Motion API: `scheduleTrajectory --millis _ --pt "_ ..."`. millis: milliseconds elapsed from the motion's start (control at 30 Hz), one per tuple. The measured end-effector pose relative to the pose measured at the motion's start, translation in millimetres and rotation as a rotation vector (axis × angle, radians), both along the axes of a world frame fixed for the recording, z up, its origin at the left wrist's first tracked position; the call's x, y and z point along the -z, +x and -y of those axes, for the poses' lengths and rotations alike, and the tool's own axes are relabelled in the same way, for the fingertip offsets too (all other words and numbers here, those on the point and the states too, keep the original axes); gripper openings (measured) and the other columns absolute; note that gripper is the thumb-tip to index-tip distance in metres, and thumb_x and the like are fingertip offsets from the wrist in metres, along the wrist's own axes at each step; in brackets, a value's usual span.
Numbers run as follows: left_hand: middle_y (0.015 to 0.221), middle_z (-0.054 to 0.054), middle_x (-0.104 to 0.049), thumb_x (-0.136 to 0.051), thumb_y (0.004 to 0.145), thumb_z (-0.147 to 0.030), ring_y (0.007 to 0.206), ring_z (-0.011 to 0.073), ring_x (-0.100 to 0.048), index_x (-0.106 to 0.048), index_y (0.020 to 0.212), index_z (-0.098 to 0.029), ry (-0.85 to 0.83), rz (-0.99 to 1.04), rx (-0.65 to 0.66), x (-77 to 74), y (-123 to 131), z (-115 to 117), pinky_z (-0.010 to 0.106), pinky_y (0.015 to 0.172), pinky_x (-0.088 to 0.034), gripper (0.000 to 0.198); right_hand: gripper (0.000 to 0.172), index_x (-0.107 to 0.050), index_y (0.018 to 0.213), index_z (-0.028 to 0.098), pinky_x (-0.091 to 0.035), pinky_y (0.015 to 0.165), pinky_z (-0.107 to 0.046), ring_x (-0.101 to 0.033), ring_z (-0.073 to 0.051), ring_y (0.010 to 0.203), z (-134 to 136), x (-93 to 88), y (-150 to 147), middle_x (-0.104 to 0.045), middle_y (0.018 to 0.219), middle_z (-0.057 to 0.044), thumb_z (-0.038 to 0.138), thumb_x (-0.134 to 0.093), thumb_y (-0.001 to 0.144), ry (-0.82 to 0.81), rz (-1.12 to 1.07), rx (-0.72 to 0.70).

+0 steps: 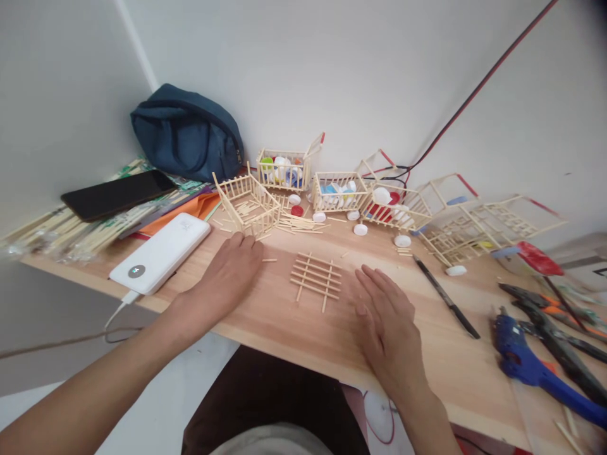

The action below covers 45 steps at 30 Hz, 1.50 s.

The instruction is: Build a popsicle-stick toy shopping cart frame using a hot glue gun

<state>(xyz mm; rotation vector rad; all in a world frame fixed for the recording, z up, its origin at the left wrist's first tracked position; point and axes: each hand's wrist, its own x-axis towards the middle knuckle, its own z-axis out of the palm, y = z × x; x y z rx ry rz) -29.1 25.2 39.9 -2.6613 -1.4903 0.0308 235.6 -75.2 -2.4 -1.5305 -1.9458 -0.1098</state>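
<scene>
A small grid of thin wooden sticks [316, 278] lies flat on the table between my hands. To its left, my left hand [237, 265] rests with its fingers curled down and together; whatever may be under the fingertips is hidden. Just beyond those fingers stands an open basket frame built of sticks [258, 212], and a short loose stick [269, 260] lies by the hand. On the grid's right side, my right hand [386, 309] is open, fingers stretched out over the tabletop, holding nothing.
Several stick-built carts [339, 193] with white wheels line the wall, some filled with bottle caps. Loose sticks [303, 222] lie before them. At left are a white power bank [161, 253], a phone [118, 194] and a blue bag [190, 133]; at right, a pen [446, 297] and blue glue gun [535, 373].
</scene>
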Motion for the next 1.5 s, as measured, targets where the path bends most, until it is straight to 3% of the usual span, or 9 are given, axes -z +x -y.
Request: scheduleTrajectory --millis 100,300,533,700,800,1033,1200,1367,1500 --pt "0.092 0.013 -0.060 -0.043 0.087 0.000 0.087 0.0304 -0.050 -0.059 0.088 -0.012 0.044 0.067 0.006 8.7 -7 15 0.043 0.074 -0.042 0.019 0.038 -0.053 0.134 0.020 -0.039 0.103 -0.046 -0.054 -0.026 0.122 5 -6.6 -6 -0.062 0.128 -0.012 0.027 -0.050 0.096 0.044 -0.022 0.005" --pt "0.093 0.003 -0.059 -0.042 0.098 -0.012 0.090 0.0188 -0.049 -0.053 0.092 -0.017 -0.106 0.633 0.280 19.7 8 52 0.032 0.080 -0.042 0.014 0.018 -0.064 0.110 0.025 -0.047 0.080 -0.033 -0.064 -0.018 0.086 15 -15.3 -27 -0.071 0.093 -0.001 0.027 -0.058 0.094 -0.085 -0.147 -0.082" --pt "0.090 0.002 -0.063 -0.046 0.097 -0.011 0.091 0.0177 -0.051 -0.057 0.090 -0.018 -0.109 0.733 0.393 26.5 33 54 0.031 0.084 -0.044 0.015 0.013 -0.067 0.087 0.024 -0.049 0.073 -0.031 -0.066 -0.019 0.081 13 -13.4 -33 -0.073 0.086 -0.001 0.026 -0.056 0.093 -0.217 -0.208 -0.042" --pt "0.108 0.005 -0.061 -0.052 0.093 -0.011 0.103 0.0192 -0.053 -0.058 0.109 -0.019 -0.029 0.775 0.172 24.7 20 45 0.031 0.090 -0.046 0.018 0.012 -0.065 0.088 0.024 -0.048 0.071 -0.031 -0.065 -0.019 0.078 4 -8.9 -25 -0.072 0.084 -0.001 0.027 -0.055 0.093 -0.213 -0.123 0.012" --pt "0.106 0.005 -0.061 -0.051 0.091 -0.007 0.102 0.0193 -0.055 -0.057 0.107 -0.019 0.004 0.761 0.063 26.4 11 43 0.031 0.087 -0.046 0.022 0.013 -0.065 0.089 0.023 -0.047 0.073 -0.032 -0.065 -0.020 0.080 -1 -4.9 -22 -0.073 0.085 -0.002 0.028 -0.054 0.094 -0.193 -0.077 0.013" --pt "0.089 0.002 -0.061 -0.052 0.092 -0.011 0.088 0.0187 -0.054 -0.055 0.091 -0.020 -0.038 0.747 0.034 33.6 10 43 0.030 0.076 -0.045 0.010 0.019 -0.065 0.086 0.023 -0.046 0.069 -0.033 -0.065 -0.020 0.075 -2 -4.9 -25 -0.073 0.082 -0.003 0.031 -0.051 0.095 -0.174 -0.072 0.033" --pt "0.092 0.007 -0.063 -0.045 0.095 -0.017 0.091 0.0242 -0.054 -0.058 0.096 -0.018 0.106 0.625 -0.085 24.3 -6 31 0.038 0.080 -0.046 0.013 0.016 -0.065 0.088 0.024 -0.045 0.067 -0.031 -0.064 -0.020 0.076 -4 -22.9 -18 -0.072 0.082 -0.002 0.034 -0.054 0.094 -0.164 -0.098 0.088" --pt "0.099 0.013 -0.062 -0.039 0.098 -0.023 0.098 0.0307 -0.052 -0.063 0.103 -0.017 0.199 0.426 -0.232 21.6 -29 10 0.046 0.085 -0.044 0.025 0.015 -0.065 0.081 0.022 -0.040 0.067 -0.030 -0.060 -0.018 0.069 -52 -41.6 -15 -0.068 0.075 0.000 0.031 -0.057 0.090 -0.151 -0.056 0.072" --pt "0.095 0.012 -0.061 -0.043 0.093 -0.017 0.093 0.0302 -0.052 -0.062 0.092 -0.017 0.170 0.397 -0.244 25.7 -34 -2 0.044 0.081 -0.045 0.019 0.013 -0.067 0.080 0.019 -0.038 0.064 -0.029 -0.060 -0.018 0.068 -110 -35.7 -25 -0.069 0.074 -0.002 0.023 -0.057 0.087 -0.201 -0.029 0.046"
